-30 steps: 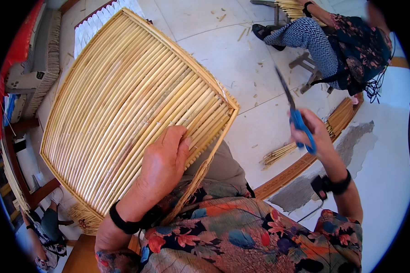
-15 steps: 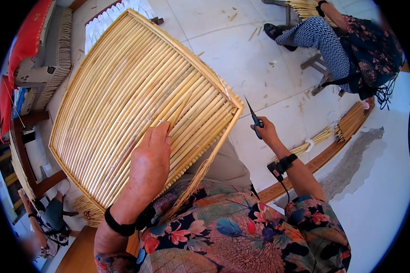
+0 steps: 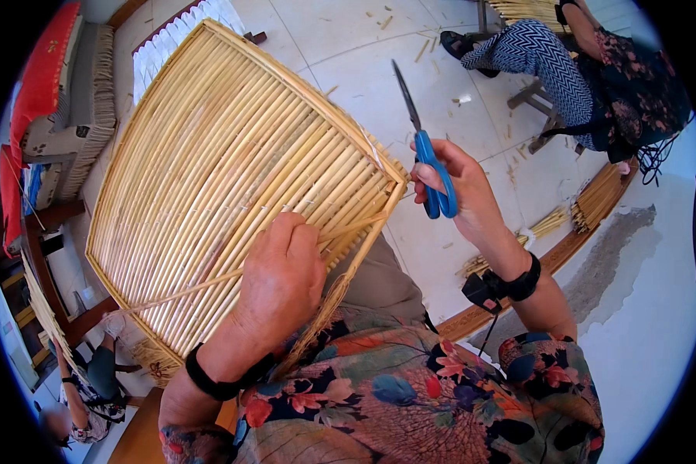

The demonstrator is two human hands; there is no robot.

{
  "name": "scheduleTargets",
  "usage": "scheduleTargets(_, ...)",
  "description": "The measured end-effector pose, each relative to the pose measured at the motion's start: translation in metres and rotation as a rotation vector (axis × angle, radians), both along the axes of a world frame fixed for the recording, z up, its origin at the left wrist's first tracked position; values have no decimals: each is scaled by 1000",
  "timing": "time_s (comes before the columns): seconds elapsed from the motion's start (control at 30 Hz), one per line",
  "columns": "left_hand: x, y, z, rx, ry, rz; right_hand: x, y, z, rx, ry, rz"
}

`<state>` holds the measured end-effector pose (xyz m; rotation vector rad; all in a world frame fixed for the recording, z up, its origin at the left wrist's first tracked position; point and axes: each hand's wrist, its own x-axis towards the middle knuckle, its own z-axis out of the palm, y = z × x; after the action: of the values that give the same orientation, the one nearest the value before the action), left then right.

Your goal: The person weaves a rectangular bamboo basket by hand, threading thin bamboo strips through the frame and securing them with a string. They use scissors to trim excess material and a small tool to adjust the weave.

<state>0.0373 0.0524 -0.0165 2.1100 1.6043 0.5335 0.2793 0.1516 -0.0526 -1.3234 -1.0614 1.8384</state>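
Observation:
My left hand (image 3: pixel 280 282) lies over the large slatted reed panel (image 3: pixel 193 155), its fingers closed on a long, thin pale strip (image 3: pixel 176 295) that slants across the slats. The panel rests over my lap with its bordered corner toward my right hand. My right hand (image 3: pixel 472 203) grips blue-handled scissors (image 3: pixel 443 188) just beside that corner, blades pointing up and away from the panel. A frayed bundle of fibres (image 3: pixel 321 325) hangs from the right edge below the corner, near my left wrist.
A co-worker (image 3: pixel 541 77) sits at upper right. Another person (image 3: pixel 93 398) works at lower left. Reed bundles (image 3: pixel 603 197) lie along the right wall, with scraps on the tiled floor (image 3: pixel 363 46). Red cloth and furniture (image 3: pixel 62 139) stand on the left.
My left hand has shifted a little, with the thin strip now lying diagonally across the panel. My right hand dipped, then rose beside the corner with the scissors turned upward.

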Motion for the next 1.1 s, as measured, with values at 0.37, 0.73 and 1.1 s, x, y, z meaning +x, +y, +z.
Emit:
scheduleTargets(0.37,21,2,11,-189,-1,-68,-14,18,2,-36,-170,209)
scheduleTargets(0.73,24,0,5,-22,233,-160,-13,21,-12,18,-152,324)
scheduleTargets(1.1,16,3,-2,245,486,-311,-13,6,-20,-20,43,257)
